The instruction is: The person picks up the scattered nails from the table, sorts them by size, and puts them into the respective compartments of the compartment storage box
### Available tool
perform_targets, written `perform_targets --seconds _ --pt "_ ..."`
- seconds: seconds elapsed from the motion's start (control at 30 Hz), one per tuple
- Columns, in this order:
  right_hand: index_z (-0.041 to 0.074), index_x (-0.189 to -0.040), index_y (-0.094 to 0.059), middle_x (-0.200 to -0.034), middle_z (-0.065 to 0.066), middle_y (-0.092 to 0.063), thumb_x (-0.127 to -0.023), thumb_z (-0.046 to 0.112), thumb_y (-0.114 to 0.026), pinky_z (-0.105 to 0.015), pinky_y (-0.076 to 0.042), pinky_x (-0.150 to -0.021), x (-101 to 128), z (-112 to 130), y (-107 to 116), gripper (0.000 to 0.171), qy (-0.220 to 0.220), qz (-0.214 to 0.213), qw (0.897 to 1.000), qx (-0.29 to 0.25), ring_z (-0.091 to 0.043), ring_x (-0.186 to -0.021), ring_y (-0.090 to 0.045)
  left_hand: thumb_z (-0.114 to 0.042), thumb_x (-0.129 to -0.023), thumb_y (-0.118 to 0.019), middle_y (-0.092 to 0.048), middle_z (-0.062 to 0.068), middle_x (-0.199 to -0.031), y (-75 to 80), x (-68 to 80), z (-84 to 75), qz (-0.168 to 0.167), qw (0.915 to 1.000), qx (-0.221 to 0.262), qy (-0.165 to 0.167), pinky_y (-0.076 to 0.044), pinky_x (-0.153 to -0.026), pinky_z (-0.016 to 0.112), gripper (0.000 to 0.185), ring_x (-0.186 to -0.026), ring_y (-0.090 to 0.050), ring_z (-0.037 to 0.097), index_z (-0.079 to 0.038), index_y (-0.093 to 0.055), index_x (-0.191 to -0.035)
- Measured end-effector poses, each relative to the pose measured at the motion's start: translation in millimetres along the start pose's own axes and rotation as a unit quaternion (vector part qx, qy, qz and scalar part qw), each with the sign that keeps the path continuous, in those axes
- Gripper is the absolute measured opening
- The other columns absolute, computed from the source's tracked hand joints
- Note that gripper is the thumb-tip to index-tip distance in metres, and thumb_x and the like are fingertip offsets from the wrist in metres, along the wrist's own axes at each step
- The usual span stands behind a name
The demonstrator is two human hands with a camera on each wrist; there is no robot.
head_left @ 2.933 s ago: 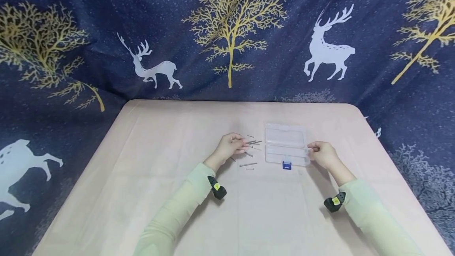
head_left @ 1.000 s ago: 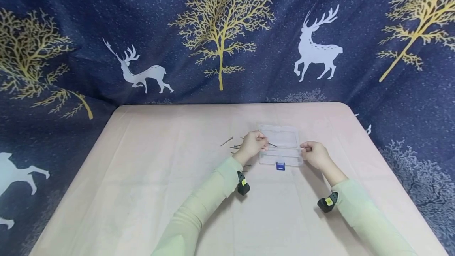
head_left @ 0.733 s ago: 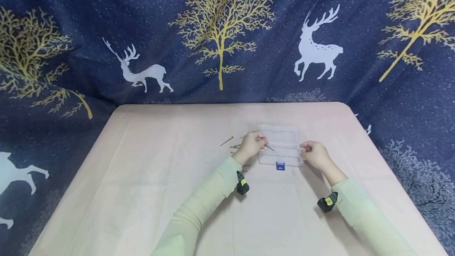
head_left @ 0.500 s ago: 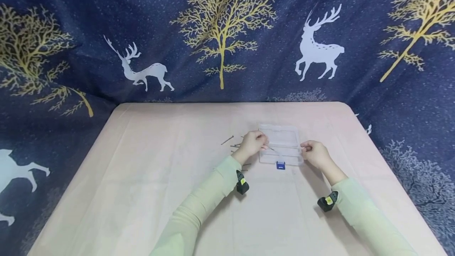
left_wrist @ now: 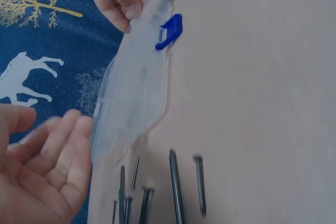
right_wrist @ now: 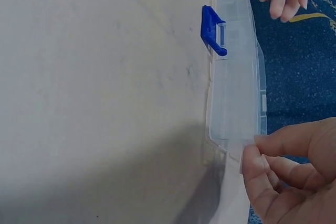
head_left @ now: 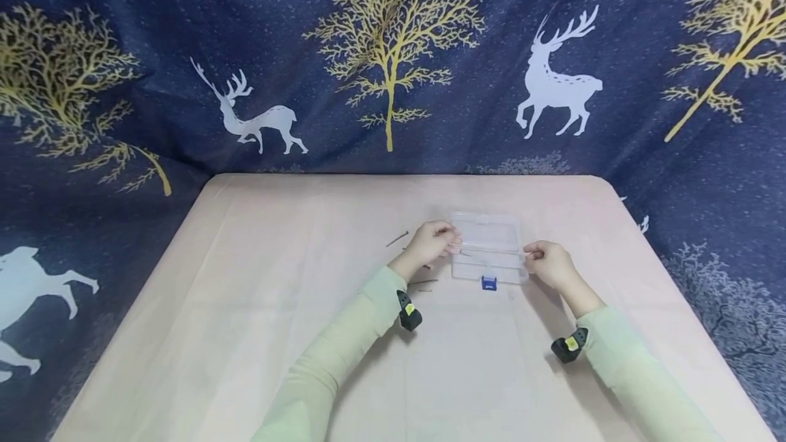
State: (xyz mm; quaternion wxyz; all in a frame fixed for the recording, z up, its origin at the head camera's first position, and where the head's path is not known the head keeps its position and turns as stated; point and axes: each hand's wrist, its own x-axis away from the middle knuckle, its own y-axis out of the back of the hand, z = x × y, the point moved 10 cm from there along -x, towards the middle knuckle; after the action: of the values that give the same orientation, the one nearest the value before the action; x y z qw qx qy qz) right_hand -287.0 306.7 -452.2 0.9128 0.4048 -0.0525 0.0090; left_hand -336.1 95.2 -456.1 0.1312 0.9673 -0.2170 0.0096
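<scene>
1. Fingers of the right hand [head_left: 548,264] are pinching the clear plastic box with blue latch [head_left: 489,256] at centre frame, steadying it.
2. Left hand [head_left: 433,244] is hovering open beside it, holding nothing; dark steel nails [left_wrist: 174,187] are lying lower centre, best taken singly.

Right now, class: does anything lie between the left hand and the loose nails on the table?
Nothing visible does. The left hand is open and empty beside the clear box, and the nails lie bare on the table right next to it. The right hand holds the box's far end.
</scene>
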Motion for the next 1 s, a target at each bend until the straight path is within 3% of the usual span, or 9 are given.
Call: perform_targets --seconds 0.13,0.2,0.37,0.57,0.67,0.87,1.0 --pt "-0.016 -0.108 -0.058 -0.088 -0.023 -0.064 -0.083 0.001 -0.054 -0.021 -0.05 -0.063 0 0 0 0.03 0.005 0.004 1.0 -0.004 -0.015 -0.072 -0.059 -0.012 -0.098 -0.051 -0.068 0.02 -0.104 6.3 4.6 -4.8 0.0 0.9993 -0.016 -0.033 -0.059 -0.081 0.038 0.023 -0.092 -0.067 0.036 0.004 -0.062 -0.11" --pt "-0.016 -0.108 -0.058 -0.088 -0.022 -0.064 -0.083 0.0 -0.054 -0.02 -0.049 -0.062 1 -1 0 0.031 0.005 0.005 1.0 -0.006 -0.014 -0.072 -0.059 -0.012 -0.097 -0.052 -0.068 0.018 -0.105 9.0 8.5 -8.7 0.001 0.9977 -0.048 -0.049 -0.057 -0.085 0.035 0.022 -0.093 -0.067 0.034 0.003 -0.063 -0.109" --pt "-0.017 -0.108 -0.058 -0.087 -0.023 -0.065 -0.082 0.0 -0.054 -0.017 -0.049 -0.059 1 -1 1 0.031 0.007 0.004 1.0 -0.011 -0.01 -0.069 -0.057 -0.013 -0.096 -0.055 -0.066 0.013 -0.107 13.8 19.5 -16.3 0.018 0.9887 -0.128 -0.076 -0.053 -0.082 0.024 0.023 -0.093 -0.063 0.024 0.0 -0.063 -0.112" --pt "-0.017 -0.108 -0.058 -0.088 -0.024 -0.064 -0.082 0.0 -0.054 -0.016 -0.049 -0.057 2 2 3 0.031 0.011 0.001 1.0 -0.012 -0.012 -0.07 -0.058 -0.007 -0.091 -0.058 -0.065 0.015 -0.111 20.5 31.6 -17.6 0.047 0.978 -0.176 -0.101 -0.052 -0.092 0.031 0.024 -0.101 -0.062 0.026 0.004 -0.061 -0.111" --pt "-0.018 -0.108 -0.057 -0.088 -0.025 -0.064 -0.082 -0.001 -0.053 -0.015 -0.049 -0.057 2 3 3 0.031 0.009 -0.001 1.0 -0.014 -0.012 -0.07 -0.058 -0.004 -0.088 -0.06 -0.066 0.016 -0.109 25.4 35.6 -13.2 0.051 0.9742 -0.193 -0.105 -0.051 -0.093 0.034 0.023 -0.1 -0.061 0.027 0.005 -0.062 -0.109" --pt "-0.018 -0.106 -0.058 -0.088 -0.024 -0.064 -0.083 -0.001 -0.052 -0.014 -0.049 -0.056 2 3 3 0.03 0.008 -0.003 1.0 -0.011 -0.009 -0.069 -0.056 -0.003 -0.084 -0.066 -0.067 0.014 -0.103 34.1 43.9 -1.7 0.055 0.9681 -0.225 -0.096 -0.053 -0.084 0.027 0.022 -0.092 -0.062 0.024 0.003 -0.063 -0.105" --pt "-0.017 -0.106 -0.058 -0.088 -0.024 -0.065 -0.083 0.0 -0.053 -0.014 -0.048 -0.057 2 3 2 0.029 0.007 -0.005 1.0 -0.009 -0.007 -0.069 -0.055 0.001 -0.082 -0.066 -0.067 0.015 -0.103 38.7 51.0 3.4 0.058 0.9693 -0.222 -0.088 -0.054 -0.086 0.029 0.023 -0.094 -0.063 0.026 0.004 -0.063 -0.104"
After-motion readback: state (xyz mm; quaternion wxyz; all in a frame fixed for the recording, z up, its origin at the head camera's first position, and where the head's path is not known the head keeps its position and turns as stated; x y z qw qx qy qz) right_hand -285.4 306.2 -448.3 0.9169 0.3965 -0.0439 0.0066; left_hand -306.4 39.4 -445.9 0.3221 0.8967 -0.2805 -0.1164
